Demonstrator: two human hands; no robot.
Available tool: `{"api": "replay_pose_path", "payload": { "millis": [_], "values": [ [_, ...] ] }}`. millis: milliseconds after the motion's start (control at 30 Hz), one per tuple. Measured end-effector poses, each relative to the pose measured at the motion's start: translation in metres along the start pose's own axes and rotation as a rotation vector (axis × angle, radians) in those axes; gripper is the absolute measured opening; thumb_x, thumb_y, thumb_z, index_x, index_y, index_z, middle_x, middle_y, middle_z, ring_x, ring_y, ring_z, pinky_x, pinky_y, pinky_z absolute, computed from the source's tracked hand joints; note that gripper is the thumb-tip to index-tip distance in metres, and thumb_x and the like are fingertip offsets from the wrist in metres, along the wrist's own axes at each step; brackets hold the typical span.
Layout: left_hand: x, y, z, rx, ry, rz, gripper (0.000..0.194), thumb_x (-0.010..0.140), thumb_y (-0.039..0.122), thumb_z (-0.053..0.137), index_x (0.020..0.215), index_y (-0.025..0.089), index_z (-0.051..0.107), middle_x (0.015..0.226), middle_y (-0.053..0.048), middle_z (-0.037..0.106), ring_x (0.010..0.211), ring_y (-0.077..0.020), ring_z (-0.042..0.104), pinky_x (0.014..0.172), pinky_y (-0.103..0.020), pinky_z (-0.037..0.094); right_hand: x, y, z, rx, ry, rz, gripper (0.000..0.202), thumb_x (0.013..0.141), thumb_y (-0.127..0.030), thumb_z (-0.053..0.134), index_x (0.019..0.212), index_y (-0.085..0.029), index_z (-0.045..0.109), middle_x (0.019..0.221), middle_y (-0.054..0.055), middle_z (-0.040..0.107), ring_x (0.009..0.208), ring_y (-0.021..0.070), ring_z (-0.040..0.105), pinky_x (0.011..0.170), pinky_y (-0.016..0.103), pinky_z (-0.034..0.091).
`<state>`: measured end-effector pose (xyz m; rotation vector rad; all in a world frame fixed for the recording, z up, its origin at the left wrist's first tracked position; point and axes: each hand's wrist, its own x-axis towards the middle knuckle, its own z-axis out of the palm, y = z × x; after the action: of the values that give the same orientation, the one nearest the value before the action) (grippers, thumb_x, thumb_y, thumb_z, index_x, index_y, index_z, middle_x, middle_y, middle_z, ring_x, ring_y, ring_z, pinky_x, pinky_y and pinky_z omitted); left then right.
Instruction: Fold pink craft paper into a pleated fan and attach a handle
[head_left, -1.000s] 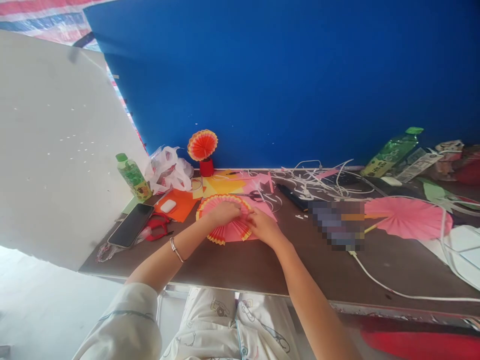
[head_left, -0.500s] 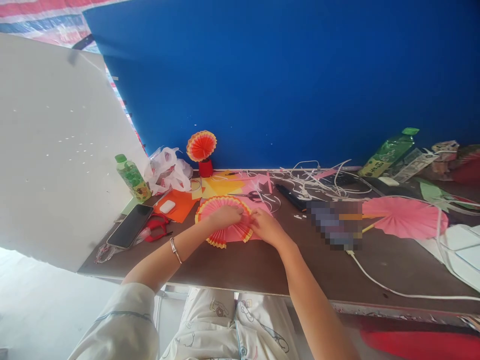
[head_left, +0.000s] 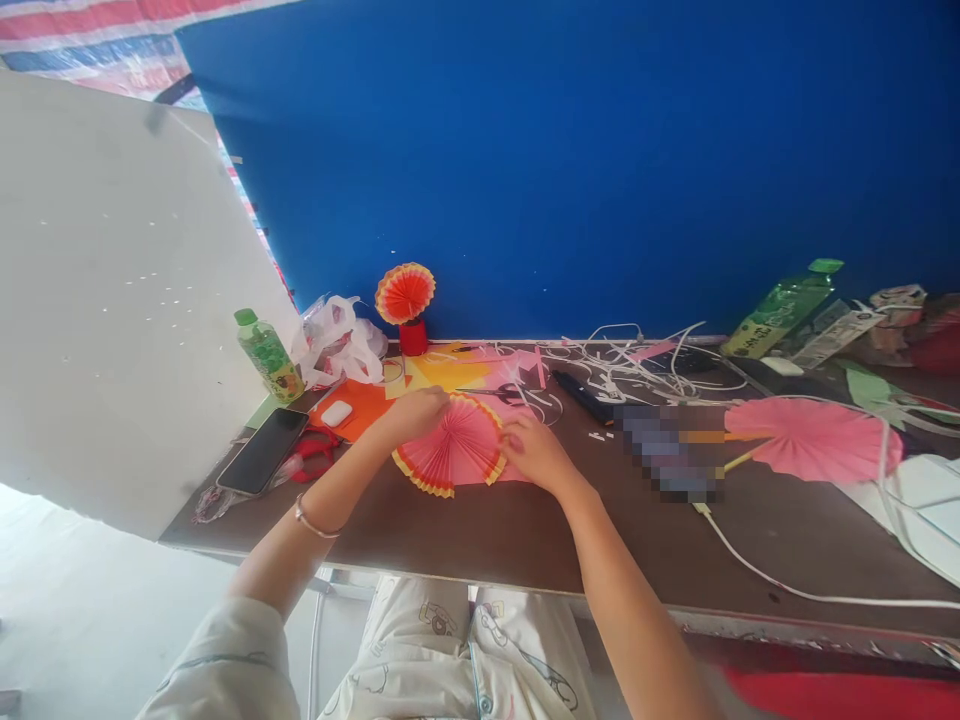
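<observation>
A pleated pink paper fan (head_left: 442, 450) with a yellow and red edge lies spread on the table over pink paper, with a gap at its lower right. My left hand (head_left: 421, 412) reaches over the fan's upper left part, its fingers closed at the top edge; whether they pinch the paper is hard to make out. At the fan's right edge, my right hand (head_left: 527, 450) has its fingertips closed on the paper rim. Behind the fan stands a smaller red and yellow pleated rosette (head_left: 406, 293) on a red base (head_left: 413, 338).
Red-handled scissors (head_left: 315, 452), a phone (head_left: 262, 452) and a white case (head_left: 337, 412) lie left, near a green bottle (head_left: 268, 355). Dark scissors (head_left: 511, 394) lie behind the fan. Cables (head_left: 682, 365), a black pen (head_left: 583, 397) and another pink fan (head_left: 817, 440) are right.
My left hand has moved from the fan's centre to its upper left edge, uncovering the middle pleats. My right hand stays at the right edge. The view has shifted slightly.
</observation>
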<state>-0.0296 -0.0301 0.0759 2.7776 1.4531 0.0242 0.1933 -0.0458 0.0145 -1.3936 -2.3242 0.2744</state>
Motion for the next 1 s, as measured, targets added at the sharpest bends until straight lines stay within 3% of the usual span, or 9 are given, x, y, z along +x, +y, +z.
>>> {"api": "replay_pose_path", "payload": {
  "millis": [67,133,400,567,667,733,800,867,1000],
  "values": [
    [-0.018,-0.010,-0.004,-0.061,0.038,-0.173,0.029,0.089,0.023,0.030,0.085,0.016,0.058,0.090,-0.008,0.060,0.079,-0.0167,0.057,0.063,-0.024,0.042,0.001,0.000,0.001,0.047,0.040,0.017,0.017,0.082,-0.026,0.049,0.084,-0.019,0.065,0.098,0.006,0.059,0.093,0.0184,0.053,0.081,0.030,0.041],
    [-0.034,-0.012,-0.001,-0.088,-0.037,-0.265,0.023,0.085,0.024,0.036,0.083,0.018,0.058,0.087,-0.006,0.060,0.074,-0.0162,0.058,0.060,-0.023,0.041,0.002,-0.001,0.005,0.031,0.035,0.028,0.020,0.083,-0.025,0.047,0.083,-0.019,0.065,0.092,0.006,0.060,0.088,0.0181,0.054,0.077,0.030,0.041],
    [-0.049,0.009,0.032,-0.122,0.005,-0.387,0.024,0.083,0.034,0.042,0.094,0.018,0.055,0.100,-0.010,0.057,0.090,-0.0220,0.057,0.068,-0.028,0.044,0.003,-0.006,0.016,-0.054,-0.035,0.007,0.019,0.082,-0.022,0.046,0.076,-0.021,0.064,0.077,0.002,0.057,0.072,0.0137,0.054,0.061,0.023,0.036],
    [-0.044,-0.002,0.043,-0.439,0.328,-0.638,0.048,0.078,0.031,0.052,0.121,0.015,0.039,0.116,-0.017,0.048,0.111,-0.0286,0.046,0.086,-0.039,0.042,0.000,-0.006,0.016,-0.097,0.174,-0.027,0.017,0.082,-0.021,0.045,0.073,-0.020,0.060,0.077,0.002,0.058,0.067,0.0128,0.054,0.057,0.023,0.036],
    [-0.038,-0.010,0.049,-0.900,0.589,-0.704,0.061,0.076,0.031,0.058,0.127,0.013,0.030,0.121,-0.018,0.046,0.118,-0.0271,0.041,0.095,-0.039,0.036,0.000,-0.004,0.017,-0.112,0.399,-0.099,0.020,0.084,-0.020,0.042,0.076,-0.020,0.060,0.077,0.002,0.060,0.069,0.0134,0.055,0.058,0.023,0.038],
    [-0.031,-0.011,0.051,-1.273,0.674,-0.747,0.065,0.074,0.034,0.063,0.127,0.015,0.031,0.120,-0.016,0.049,0.115,-0.0255,0.046,0.094,-0.038,0.038,-0.001,-0.002,0.016,-0.154,0.546,-0.147,0.020,0.086,-0.019,0.041,0.079,-0.020,0.060,0.078,0.003,0.061,0.070,0.0135,0.056,0.060,0.024,0.040],
    [-0.024,-0.009,0.050,-1.604,0.648,-0.707,0.059,0.073,0.040,0.064,0.121,0.017,0.039,0.117,-0.014,0.053,0.109,-0.0252,0.051,0.091,-0.037,0.041,-0.001,0.000,0.014,-0.201,0.643,-0.200,0.019,0.087,-0.018,0.042,0.082,-0.019,0.060,0.079,0.003,0.063,0.072,0.0135,0.057,0.065,0.024,0.042],
    [-0.018,-0.006,0.050,-1.808,0.573,-0.542,0.052,0.071,0.043,0.066,0.113,0.017,0.048,0.114,-0.013,0.056,0.105,-0.0255,0.055,0.090,-0.038,0.043,-0.001,0.001,0.012,-0.236,0.684,-0.239,0.017,0.087,-0.018,0.043,0.083,-0.019,0.060,0.081,0.004,0.064,0.075,0.0142,0.057,0.069,0.025,0.042],
    [-0.015,-0.003,0.058,-1.821,0.604,-0.284,0.058,0.061,0.030,0.076,0.112,0.018,0.050,0.110,-0.010,0.060,0.101,-0.0250,0.058,0.092,-0.041,0.043,0.000,0.002,0.011,-0.267,0.689,-0.246,0.015,0.085,-0.017,0.046,0.082,-0.019,0.061,0.078,0.004,0.064,0.074,0.0155,0.057,0.069,0.028,0.041]
  ]
}}
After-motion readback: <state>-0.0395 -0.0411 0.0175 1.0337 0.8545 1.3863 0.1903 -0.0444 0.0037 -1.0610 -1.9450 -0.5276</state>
